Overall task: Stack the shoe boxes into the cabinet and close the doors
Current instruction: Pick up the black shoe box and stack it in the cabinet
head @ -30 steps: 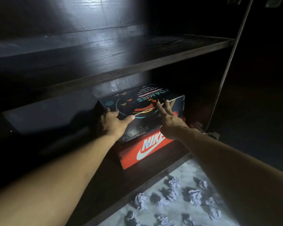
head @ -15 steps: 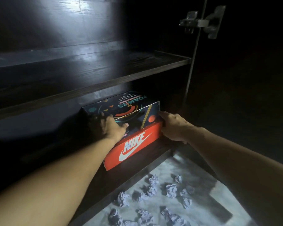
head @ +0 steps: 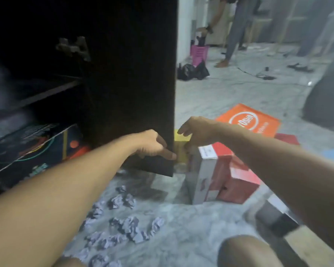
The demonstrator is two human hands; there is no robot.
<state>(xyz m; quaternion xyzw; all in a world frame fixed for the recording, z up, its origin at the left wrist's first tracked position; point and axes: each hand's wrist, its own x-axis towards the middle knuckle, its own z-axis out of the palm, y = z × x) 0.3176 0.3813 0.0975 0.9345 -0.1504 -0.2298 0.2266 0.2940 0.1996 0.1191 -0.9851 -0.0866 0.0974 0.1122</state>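
yellow shoe box (head: pixel 181 149) stands upright between both hands, blurred.

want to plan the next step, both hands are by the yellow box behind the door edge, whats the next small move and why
Probably close both hands on the yellow box. The right hand hovers at its top, the left hand at the cabinet door edge beside it, and neither visibly grips it yet.

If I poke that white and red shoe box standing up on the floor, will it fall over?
Probably, yes. The white and red shoe box stands on a narrow side, tall and thin, so a poke near its top would likely tip it. The red box right beside it might catch it on that side. It is cardboard, so it is likely light and fairly stiff.
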